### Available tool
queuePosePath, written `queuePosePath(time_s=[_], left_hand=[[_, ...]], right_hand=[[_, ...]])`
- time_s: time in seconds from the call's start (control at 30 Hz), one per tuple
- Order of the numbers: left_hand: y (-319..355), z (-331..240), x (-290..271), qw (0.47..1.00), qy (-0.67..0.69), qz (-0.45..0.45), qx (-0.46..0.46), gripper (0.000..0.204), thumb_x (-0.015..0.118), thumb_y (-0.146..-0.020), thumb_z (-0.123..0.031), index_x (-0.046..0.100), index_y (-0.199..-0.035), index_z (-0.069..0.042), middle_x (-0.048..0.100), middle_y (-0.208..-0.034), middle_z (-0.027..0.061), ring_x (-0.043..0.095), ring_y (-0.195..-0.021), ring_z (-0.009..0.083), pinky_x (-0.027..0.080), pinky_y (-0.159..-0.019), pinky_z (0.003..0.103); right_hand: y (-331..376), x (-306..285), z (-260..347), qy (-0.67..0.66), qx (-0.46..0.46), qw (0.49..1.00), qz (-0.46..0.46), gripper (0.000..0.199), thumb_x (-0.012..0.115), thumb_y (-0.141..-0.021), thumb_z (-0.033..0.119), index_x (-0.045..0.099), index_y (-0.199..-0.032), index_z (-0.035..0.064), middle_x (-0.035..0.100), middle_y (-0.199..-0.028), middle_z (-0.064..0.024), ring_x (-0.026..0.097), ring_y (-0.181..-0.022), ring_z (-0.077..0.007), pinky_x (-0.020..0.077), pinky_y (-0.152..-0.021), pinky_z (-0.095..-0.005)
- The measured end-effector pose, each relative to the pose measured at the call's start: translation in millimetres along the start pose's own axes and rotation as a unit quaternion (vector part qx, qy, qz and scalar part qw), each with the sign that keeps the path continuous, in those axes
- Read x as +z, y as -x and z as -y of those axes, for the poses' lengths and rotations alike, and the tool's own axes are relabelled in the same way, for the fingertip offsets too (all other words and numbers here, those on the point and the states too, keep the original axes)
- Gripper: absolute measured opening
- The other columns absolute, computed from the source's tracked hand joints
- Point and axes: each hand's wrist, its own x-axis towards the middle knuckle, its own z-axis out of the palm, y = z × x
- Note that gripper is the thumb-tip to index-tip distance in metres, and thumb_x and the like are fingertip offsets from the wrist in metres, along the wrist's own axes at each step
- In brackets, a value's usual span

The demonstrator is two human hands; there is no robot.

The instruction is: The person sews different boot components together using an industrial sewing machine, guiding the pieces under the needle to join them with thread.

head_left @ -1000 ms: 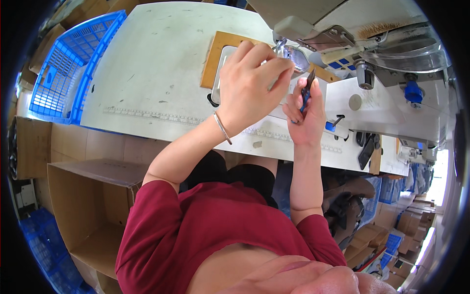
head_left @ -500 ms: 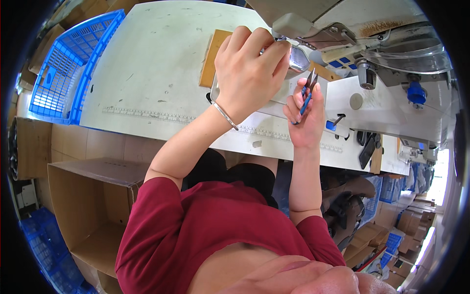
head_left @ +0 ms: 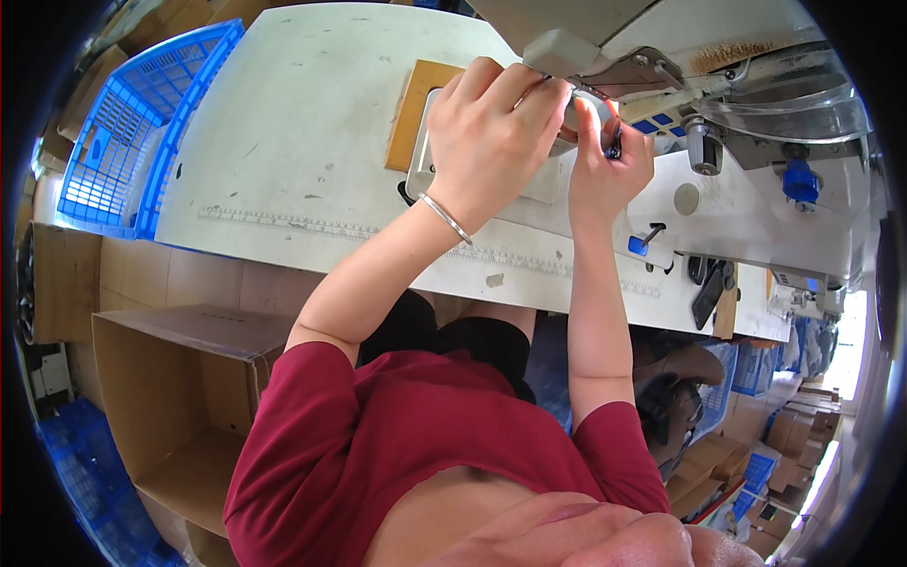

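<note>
My left hand (head_left: 496, 132), with a bangle at the wrist, reaches up under the head of an industrial sewing machine (head_left: 638, 71). Its fingers are bent together near the needle area, and their tips are hidden behind the hand. Close by on the right, my right hand (head_left: 609, 175) is raised with its fingers closed round thread snips (head_left: 615, 148). Only a small dark part of the snips shows; the blades are mostly hidden by the fingers. The fingertips of both hands are near each other beneath the machine head.
The white sewing table (head_left: 293, 113) has a ruler strip (head_left: 293, 222) along its front. A blue plastic basket (head_left: 156, 123) stands at the left, above an open cardboard box (head_left: 179, 397). A blue-tipped lever (head_left: 640, 244) and dark tools (head_left: 710, 288) are at the right.
My right hand has moved up toward the machine head and turned, so the snips' blue handles and blades no longer show clearly. My left hand has shifted slightly right and down.
</note>
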Motion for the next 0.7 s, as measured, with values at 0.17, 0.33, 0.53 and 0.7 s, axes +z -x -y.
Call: queuePosePath(time_s=[0.17, 0.33, 0.53, 0.7], left_hand=[[2.5, -0.1, -0.1, 0.999, 0.026, -0.014, 0.014, 0.021, 0.074, -0.066, -0.013, 0.07, -0.087, -0.016, 0.063, -0.089, -0.0065, 0.057, -0.078, 0.0167, 0.044, -0.061, 0.029], [17.0, -6.8, -12.0, 0.997, -0.019, 0.02, 0.067, 0.025, 0.073, -0.066, -0.012, 0.072, -0.088, -0.026, 0.062, -0.102, -0.0086, 0.053, -0.096, 0.0184, 0.037, -0.083, 0.032], [19.4, 6.8, -6.7, 0.987, 0.132, 0.074, -0.054, 0.016, 0.074, -0.07, -0.016, 0.07, -0.084, -0.022, 0.06, -0.099, -0.005, 0.049, -0.105, 0.0221, 0.032, -0.088, 0.041], [15.8, 4.7, 1.9, 0.974, 0.196, 0.012, -0.111, 0.014, 0.072, -0.07, -0.006, 0.068, -0.083, -0.011, 0.059, -0.104, 0.0037, 0.055, -0.099, 0.0255, 0.045, -0.079, 0.037]], right_hand=[[1.5, -2.9, 5.2, -0.03, -0.008, 0.999, -0.02, 0.01, 0.075, -0.08, 0.011, 0.067, -0.081, 0.0043, 0.05, -0.067, 0.0016, 0.04, -0.06, -0.0079, 0.0318, -0.053, -0.0233], [15.9, -10.6, -0.2, -0.11, -0.019, 0.994, 0.003, 0.013, 0.077, -0.077, 0.009, 0.068, -0.086, 0.01, 0.049, -0.068, 0.0021, 0.039, -0.058, -0.0093, 0.0292, -0.049, -0.0227], [13.7, -8.7, -2.0, -0.137, -0.018, 0.99, 0.035, 0.013, 0.077, -0.078, 0.009, 0.068, -0.088, 0.0086, 0.057, -0.076, 0.0006, 0.044, -0.062, -0.0101, 0.0339, -0.052, -0.0226], [11.1, 4.2, -6.8, -0.18, 0.115, 0.975, 0.054, 0.011, 0.073, -0.082, 0.016, 0.071, -0.087, 0.0052, 0.067, -0.084, -0.0035, 0.054, -0.075, -0.014, 0.0441, -0.07, -0.0277]])
